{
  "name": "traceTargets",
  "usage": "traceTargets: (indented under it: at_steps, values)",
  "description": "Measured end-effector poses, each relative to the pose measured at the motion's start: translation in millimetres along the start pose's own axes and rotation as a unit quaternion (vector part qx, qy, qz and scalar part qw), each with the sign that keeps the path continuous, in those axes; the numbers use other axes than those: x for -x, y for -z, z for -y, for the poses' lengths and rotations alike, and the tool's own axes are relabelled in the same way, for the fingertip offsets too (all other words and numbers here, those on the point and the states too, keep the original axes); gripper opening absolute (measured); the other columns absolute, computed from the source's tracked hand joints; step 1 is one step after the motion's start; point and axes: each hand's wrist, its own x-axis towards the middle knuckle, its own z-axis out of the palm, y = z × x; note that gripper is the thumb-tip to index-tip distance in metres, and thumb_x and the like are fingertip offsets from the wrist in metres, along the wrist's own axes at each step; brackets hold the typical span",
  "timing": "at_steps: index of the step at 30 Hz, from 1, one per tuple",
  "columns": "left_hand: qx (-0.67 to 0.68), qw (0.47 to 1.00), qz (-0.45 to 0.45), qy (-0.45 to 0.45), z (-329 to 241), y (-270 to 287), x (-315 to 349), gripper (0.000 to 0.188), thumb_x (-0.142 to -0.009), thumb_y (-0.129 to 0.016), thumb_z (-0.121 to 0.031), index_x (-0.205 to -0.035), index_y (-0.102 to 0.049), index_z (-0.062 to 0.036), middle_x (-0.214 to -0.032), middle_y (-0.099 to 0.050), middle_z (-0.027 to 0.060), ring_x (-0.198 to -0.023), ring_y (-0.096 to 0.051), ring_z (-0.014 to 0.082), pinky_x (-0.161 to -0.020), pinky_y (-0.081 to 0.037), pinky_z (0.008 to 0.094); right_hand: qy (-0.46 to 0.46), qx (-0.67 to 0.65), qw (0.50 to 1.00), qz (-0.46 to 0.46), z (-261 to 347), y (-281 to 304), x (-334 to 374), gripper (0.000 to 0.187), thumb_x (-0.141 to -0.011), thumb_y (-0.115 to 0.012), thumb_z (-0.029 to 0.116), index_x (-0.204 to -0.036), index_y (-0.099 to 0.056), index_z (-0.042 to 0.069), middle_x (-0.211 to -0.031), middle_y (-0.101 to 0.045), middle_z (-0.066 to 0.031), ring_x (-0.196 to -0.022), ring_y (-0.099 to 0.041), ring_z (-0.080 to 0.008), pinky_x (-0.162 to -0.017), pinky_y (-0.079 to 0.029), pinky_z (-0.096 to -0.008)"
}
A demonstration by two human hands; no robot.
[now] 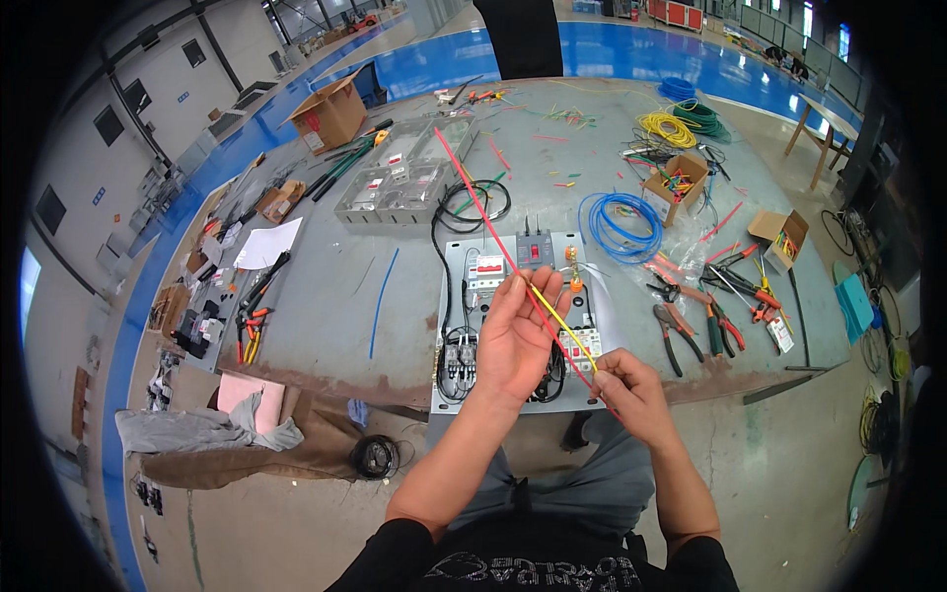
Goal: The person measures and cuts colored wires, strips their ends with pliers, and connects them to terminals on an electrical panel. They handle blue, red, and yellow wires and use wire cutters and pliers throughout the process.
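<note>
My left hand (521, 340), palm turned up, pinches a long thin red tube (473, 195) and a shorter yellow tube (560, 318) between thumb and fingers. The red one slants up past the hand toward the far left. At their lower ends my right hand (636, 395) is closed on the yellow tube, with the red tube running by its fingertips. Beneath both hands lies a pale mounting plate (552, 403) bearing electrical parts: a dark breaker (534, 249), a white breaker with a red switch (486, 266), and terminal blocks (460, 360). My hands hide the plate's middle.
A blue wire coil (621, 227) sits right of the plate, with pliers (679, 338) nearby. Cardboard boxes (676, 187) hold small coloured pieces. Grey divided bins (395, 192) stand beyond a black cable. A blue strip (385, 303) lies at left, beyond the table's front edge.
</note>
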Motion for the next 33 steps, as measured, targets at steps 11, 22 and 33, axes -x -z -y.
traceTargets:
  at_steps: [11, 22, 33]
  values:
    - [-0.034, 0.998, 0.011, -0.054, 5, -1, -14, 0.015, -0.107, -0.058, -0.017, -0.115, -0.063, -0.0048, -0.095, -0.065, 0.0042, -0.091, -0.064, 0.0163, -0.1, -0.054, 0.0405, 0.02, 0.137, 0.989, -0.057, -1, 2, -6, 0.013, -0.092, -0.075, 0.011, -0.096, -0.076, -0.001, -0.081, -0.064, -0.0032, -0.071, -0.059, -0.0076, -0.063, -0.045, -0.0259]
    - [-0.052, 0.986, -0.029, -0.159, 23, -23, -46, 0.016, -0.104, -0.063, -0.013, -0.115, -0.063, -0.0015, -0.092, -0.061, 0.0056, -0.077, -0.054, 0.0126, -0.071, -0.047, 0.029, -0.02, 0.183, 0.983, 0.01, 3, 21, -25, 0.018, -0.089, -0.078, 0.012, -0.096, -0.076, -0.004, -0.078, -0.062, -0.0047, -0.068, -0.057, -0.0104, -0.062, -0.047, -0.0291]
    - [-0.148, 0.983, -0.023, -0.111, 13, -27, -49, 0.026, -0.103, -0.065, -0.017, -0.125, -0.063, -0.0019, -0.103, -0.065, 0.0098, -0.089, -0.059, 0.0142, -0.077, -0.052, 0.0315, 0.077, 0.218, 0.969, 0.09, 7, 36, -37, 0.017, -0.091, -0.075, 0.01, -0.089, -0.068, -0.005, -0.082, -0.062, -0.0055, -0.067, -0.061, -0.0098, -0.06, -0.049, -0.0269]
